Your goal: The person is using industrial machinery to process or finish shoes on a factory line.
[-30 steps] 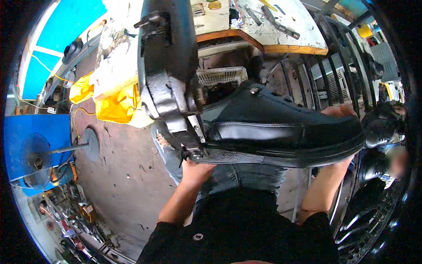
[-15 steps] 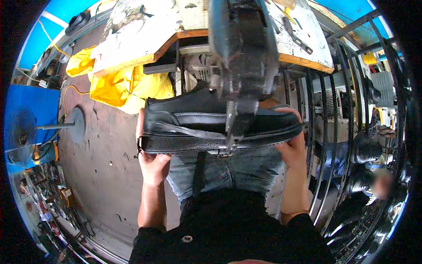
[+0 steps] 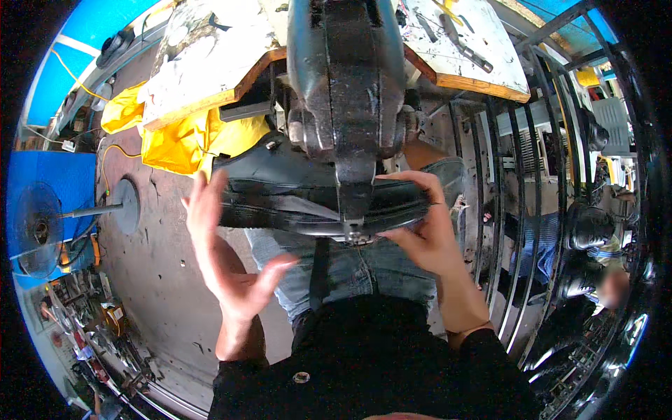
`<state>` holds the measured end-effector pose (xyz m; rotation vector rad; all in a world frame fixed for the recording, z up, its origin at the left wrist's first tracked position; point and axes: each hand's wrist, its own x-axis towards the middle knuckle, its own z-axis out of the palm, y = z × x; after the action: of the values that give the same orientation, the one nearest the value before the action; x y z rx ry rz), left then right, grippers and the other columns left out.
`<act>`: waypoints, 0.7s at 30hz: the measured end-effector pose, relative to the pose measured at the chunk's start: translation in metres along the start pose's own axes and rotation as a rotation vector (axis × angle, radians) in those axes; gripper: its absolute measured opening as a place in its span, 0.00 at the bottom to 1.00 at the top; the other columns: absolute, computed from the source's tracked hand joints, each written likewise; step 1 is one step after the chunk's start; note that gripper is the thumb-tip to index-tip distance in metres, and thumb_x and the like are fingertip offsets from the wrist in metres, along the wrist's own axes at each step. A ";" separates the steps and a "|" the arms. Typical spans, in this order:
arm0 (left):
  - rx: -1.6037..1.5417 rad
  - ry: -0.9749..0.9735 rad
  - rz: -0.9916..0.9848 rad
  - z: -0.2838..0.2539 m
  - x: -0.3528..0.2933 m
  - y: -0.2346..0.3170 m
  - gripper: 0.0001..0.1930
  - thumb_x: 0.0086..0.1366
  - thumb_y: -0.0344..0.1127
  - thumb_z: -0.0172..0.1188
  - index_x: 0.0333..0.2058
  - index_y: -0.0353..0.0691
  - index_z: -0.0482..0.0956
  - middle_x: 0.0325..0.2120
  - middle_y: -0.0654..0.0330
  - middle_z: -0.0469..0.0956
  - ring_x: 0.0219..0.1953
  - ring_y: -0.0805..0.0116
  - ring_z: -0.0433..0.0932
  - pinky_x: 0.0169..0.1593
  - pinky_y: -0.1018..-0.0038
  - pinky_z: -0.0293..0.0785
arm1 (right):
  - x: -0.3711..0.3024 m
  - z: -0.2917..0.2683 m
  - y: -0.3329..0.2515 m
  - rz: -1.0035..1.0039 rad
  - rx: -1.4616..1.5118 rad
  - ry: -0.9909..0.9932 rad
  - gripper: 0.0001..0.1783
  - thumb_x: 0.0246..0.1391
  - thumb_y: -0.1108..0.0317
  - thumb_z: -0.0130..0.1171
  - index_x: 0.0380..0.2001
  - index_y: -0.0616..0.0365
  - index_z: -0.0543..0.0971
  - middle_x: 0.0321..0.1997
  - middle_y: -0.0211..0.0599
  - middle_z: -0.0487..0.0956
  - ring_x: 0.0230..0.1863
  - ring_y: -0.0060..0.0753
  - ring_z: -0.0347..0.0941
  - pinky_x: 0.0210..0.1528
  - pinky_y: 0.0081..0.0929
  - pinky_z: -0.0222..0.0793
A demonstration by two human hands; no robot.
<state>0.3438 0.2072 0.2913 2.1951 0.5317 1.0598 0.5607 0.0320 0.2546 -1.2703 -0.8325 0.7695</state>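
Observation:
A black leather shoe (image 3: 280, 199) lies sideways above my lap, its middle under the head of a dark stitching-type machine (image 3: 346, 105). The machine's narrow tip (image 3: 355, 203) comes down at the shoe's lower edge and hides part of it. Around the right end of the shoe, my right hand (image 3: 430, 227) is closed, fingers over the top and thumb below. My left hand (image 3: 227, 252) is beside the left end, fingers and thumb spread, with nothing in its grasp.
Behind the machine stands a white, stained worktable (image 3: 196, 66) with a wooden edge; a metal tool (image 3: 465, 49) lies on its right part. Yellow cloth (image 3: 175, 143) hangs below. A fan (image 3: 45, 227) stands left. Black rack bars (image 3: 521, 189) run along the right, with another person beyond.
My left hand has let go of the shoe's left end and opened. The shoe and my right hand have shifted left in view, as the machine has too.

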 end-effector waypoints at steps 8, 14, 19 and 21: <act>0.246 -0.372 0.049 0.027 0.050 0.043 0.41 0.41 0.42 0.80 0.55 0.37 0.73 0.52 0.50 0.74 0.61 0.44 0.69 0.71 0.41 0.45 | 0.010 0.016 -0.036 0.031 -0.492 -0.118 0.38 0.45 0.78 0.72 0.59 0.60 0.67 0.58 0.44 0.78 0.57 0.42 0.77 0.59 0.34 0.71; -0.293 -0.390 -0.128 0.042 0.042 0.017 0.27 0.43 0.27 0.79 0.44 0.32 0.79 0.43 0.54 0.78 0.49 0.54 0.78 0.52 0.64 0.73 | 0.016 0.016 -0.045 -0.107 -0.649 -0.152 0.39 0.42 0.69 0.75 0.59 0.58 0.69 0.55 0.44 0.79 0.54 0.52 0.77 0.54 0.39 0.74; -0.512 -0.376 -0.271 0.043 0.026 0.008 0.31 0.43 0.21 0.78 0.49 0.33 0.78 0.47 0.59 0.79 0.49 0.68 0.78 0.54 0.71 0.74 | 0.016 -0.005 -0.006 -0.206 -0.591 -0.220 0.46 0.38 0.65 0.78 0.63 0.56 0.67 0.59 0.44 0.74 0.63 0.55 0.69 0.62 0.43 0.68; -0.630 -0.323 -0.311 0.051 0.015 0.003 0.34 0.43 0.20 0.78 0.52 0.33 0.76 0.49 0.58 0.79 0.50 0.68 0.78 0.55 0.70 0.74 | 0.007 -0.017 0.040 -0.121 -0.393 -0.174 0.61 0.32 0.67 0.82 0.71 0.54 0.59 0.72 0.41 0.63 0.73 0.46 0.57 0.72 0.41 0.54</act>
<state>0.3937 0.1949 0.2773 1.6121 0.3185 0.5817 0.5775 0.0356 0.2146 -1.4955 -1.2351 0.6440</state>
